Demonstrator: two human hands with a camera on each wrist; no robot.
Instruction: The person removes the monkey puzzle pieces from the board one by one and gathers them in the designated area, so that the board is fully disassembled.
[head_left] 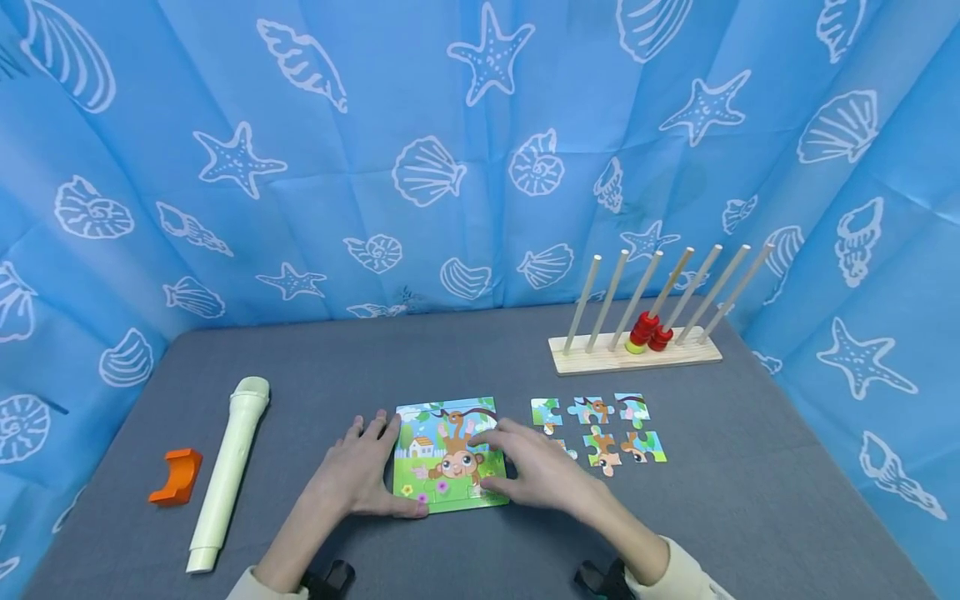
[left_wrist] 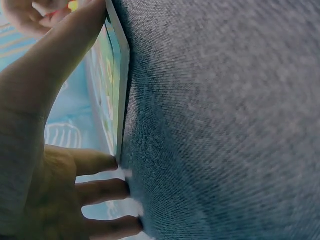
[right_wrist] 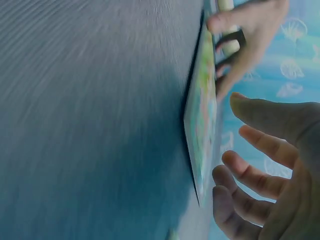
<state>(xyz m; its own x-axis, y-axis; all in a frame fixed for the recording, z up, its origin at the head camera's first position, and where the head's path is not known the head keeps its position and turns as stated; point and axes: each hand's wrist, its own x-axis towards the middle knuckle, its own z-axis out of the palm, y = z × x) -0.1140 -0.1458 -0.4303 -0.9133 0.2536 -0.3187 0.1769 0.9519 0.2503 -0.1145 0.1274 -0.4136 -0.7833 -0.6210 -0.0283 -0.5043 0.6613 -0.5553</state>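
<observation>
A square jigsaw puzzle board (head_left: 420, 483) with a cartoon monkey, a small house and flowers lies flat on the grey table. My left hand (head_left: 360, 471) is spread at its left side, fingertips at the left edge and thumb at the lower edge. The left wrist view shows the board's pale side (left_wrist: 121, 95) between that thumb and the forefinger. Over the right part of the picture hovers my right hand (head_left: 543, 467), its fingers loosely bent and apart. In the right wrist view nothing sits between its thumb (right_wrist: 265, 115) and fingers.
Several loose jigsaw pieces (head_left: 600, 446) lie in two rows right of the board. Behind them stands a wooden peg rack (head_left: 585, 360) with red and yellow-green beads. At left lie a pale green microphone (head_left: 232, 475) and an orange curved block (head_left: 178, 477). A blue curtain (head_left: 337, 208) hangs behind.
</observation>
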